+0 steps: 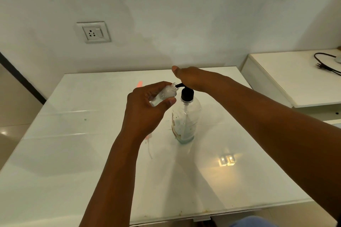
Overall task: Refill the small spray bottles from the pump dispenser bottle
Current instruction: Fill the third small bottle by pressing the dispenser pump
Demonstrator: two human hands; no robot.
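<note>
A clear pump dispenser bottle with a black pump head stands upright on the white glass table, a little bluish liquid at its bottom. My right hand rests palm-down on top of the pump head. My left hand holds a small clear spray bottle tilted, with its open neck right at the tip of the black pump nozzle. The small bottle has no cap on. A pinkish spray cap with a tube lies on the table, partly hidden under my left wrist.
A pink object lies far back on the table near the wall. A wall socket sits at the upper left. A white side counter with a black cable stands to the right.
</note>
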